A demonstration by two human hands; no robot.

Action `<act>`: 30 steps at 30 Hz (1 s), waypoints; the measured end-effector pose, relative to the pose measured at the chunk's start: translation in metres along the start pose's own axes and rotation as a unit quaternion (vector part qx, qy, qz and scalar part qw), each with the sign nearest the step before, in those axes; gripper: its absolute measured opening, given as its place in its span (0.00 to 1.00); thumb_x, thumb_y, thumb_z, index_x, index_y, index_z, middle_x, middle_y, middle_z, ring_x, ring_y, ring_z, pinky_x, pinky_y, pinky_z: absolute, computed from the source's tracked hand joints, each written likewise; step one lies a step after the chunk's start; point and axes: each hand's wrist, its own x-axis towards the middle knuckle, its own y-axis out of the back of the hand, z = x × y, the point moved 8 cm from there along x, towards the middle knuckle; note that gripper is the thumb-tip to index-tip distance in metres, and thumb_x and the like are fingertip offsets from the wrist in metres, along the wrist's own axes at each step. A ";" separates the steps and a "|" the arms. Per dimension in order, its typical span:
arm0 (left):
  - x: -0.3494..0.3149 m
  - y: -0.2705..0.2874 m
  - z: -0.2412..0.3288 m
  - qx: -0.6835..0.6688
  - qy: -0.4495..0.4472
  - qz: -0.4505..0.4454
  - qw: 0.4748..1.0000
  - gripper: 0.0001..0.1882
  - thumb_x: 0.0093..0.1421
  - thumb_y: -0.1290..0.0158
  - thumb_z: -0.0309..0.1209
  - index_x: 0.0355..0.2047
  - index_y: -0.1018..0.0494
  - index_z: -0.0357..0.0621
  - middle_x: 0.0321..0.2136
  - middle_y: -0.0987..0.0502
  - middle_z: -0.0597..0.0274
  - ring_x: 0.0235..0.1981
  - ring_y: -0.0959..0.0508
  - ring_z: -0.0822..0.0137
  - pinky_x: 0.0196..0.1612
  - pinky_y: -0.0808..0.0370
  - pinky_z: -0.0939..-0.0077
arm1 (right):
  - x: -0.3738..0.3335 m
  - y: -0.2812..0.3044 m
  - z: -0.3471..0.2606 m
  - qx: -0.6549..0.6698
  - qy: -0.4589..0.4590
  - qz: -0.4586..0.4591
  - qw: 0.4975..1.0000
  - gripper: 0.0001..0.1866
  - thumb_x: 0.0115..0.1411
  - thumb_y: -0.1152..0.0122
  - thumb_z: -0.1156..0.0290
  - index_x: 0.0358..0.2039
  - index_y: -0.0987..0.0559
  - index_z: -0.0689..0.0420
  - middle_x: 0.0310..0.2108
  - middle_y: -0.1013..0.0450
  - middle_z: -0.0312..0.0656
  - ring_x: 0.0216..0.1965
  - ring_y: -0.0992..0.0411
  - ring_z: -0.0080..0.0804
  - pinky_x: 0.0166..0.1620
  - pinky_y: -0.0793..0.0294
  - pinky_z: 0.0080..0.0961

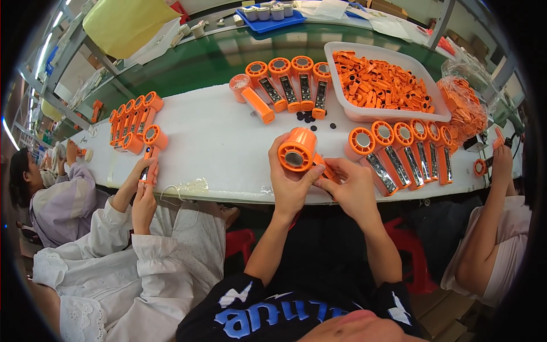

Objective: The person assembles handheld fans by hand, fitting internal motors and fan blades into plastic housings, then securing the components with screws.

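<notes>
over the white table [222, 151], my left hand [288, 191] curls round an orange device [302, 142] while my right hand [354, 185] pinches its handle [325, 167].

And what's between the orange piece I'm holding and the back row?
The head view shows small black discs on the white tabletop between the held piece and that row.

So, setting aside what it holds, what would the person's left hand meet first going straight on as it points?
Beyond its held orange device, the left hand would probably meet the scattered black discs first, before the far row of devices; depth is unclear, so it might pass above them.
</notes>
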 end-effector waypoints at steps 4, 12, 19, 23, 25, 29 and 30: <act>0.001 -0.006 0.014 0.024 -0.026 0.008 0.999 0.42 0.52 0.37 0.20 0.62 0.50 0.40 0.51 0.34 0.53 0.49 0.27 0.64 0.52 0.26 0.69 | -0.005 -0.001 -0.001 0.002 0.020 0.016 1.000 0.24 0.51 0.28 0.68 0.45 0.24 0.69 0.34 0.22 0.55 0.34 0.20 0.39 0.38 0.23 0.28; -0.008 -0.008 0.022 0.023 0.030 -0.073 0.997 0.43 0.50 0.34 0.25 0.62 0.47 0.39 0.52 0.34 0.52 0.48 0.26 0.67 0.50 0.25 0.72 | -0.035 -0.005 0.015 0.187 0.073 0.028 0.979 0.20 0.59 0.37 0.71 0.49 0.26 0.68 0.40 0.23 0.49 0.41 0.24 0.32 0.43 0.25 0.23; -0.048 -0.009 -0.022 -0.219 0.194 -0.178 0.940 0.38 0.50 0.34 0.42 0.55 0.37 0.37 0.48 0.32 0.54 0.44 0.26 0.69 0.44 0.25 0.77 | -0.065 -0.031 0.011 0.394 -0.044 -0.122 0.910 0.17 0.65 0.46 0.68 0.47 0.26 0.68 0.38 0.24 0.40 0.41 0.26 0.25 0.46 0.28 0.20; -0.058 -0.030 -0.018 -0.351 0.165 -0.254 0.886 0.33 0.50 0.38 0.48 0.47 0.33 0.37 0.42 0.31 0.56 0.39 0.27 0.71 0.38 0.27 0.79 | -0.075 -0.037 -0.013 0.483 -0.041 -0.152 0.861 0.19 0.61 0.39 0.66 0.45 0.26 0.68 0.35 0.24 0.39 0.38 0.26 0.23 0.42 0.27 0.19; -0.052 -0.031 -0.017 -0.289 0.105 -0.220 0.926 0.31 0.47 0.39 0.51 0.40 0.33 0.37 0.35 0.32 0.58 0.34 0.32 0.72 0.36 0.33 0.79 | -0.076 -0.038 -0.020 0.439 -0.028 -0.159 0.884 0.20 0.58 0.36 0.66 0.45 0.26 0.67 0.35 0.24 0.40 0.38 0.25 0.23 0.41 0.26 0.19; -0.051 -0.030 -0.003 -0.219 0.077 -0.201 0.952 0.27 0.45 0.43 0.49 0.35 0.33 0.38 0.31 0.33 0.58 0.30 0.36 0.70 0.34 0.39 0.80 | -0.075 -0.032 -0.032 0.280 0.007 -0.167 0.945 0.24 0.51 0.29 0.65 0.43 0.27 0.66 0.34 0.24 0.43 0.35 0.25 0.25 0.36 0.25 0.20; -0.051 -0.029 0.000 -0.200 0.077 -0.200 0.956 0.25 0.45 0.44 0.47 0.34 0.33 0.39 0.30 0.33 0.57 0.30 0.36 0.69 0.34 0.41 0.80 | -0.073 -0.029 -0.034 0.212 0.016 -0.162 0.964 0.25 0.49 0.27 0.66 0.43 0.27 0.66 0.34 0.25 0.44 0.34 0.24 0.26 0.35 0.25 0.21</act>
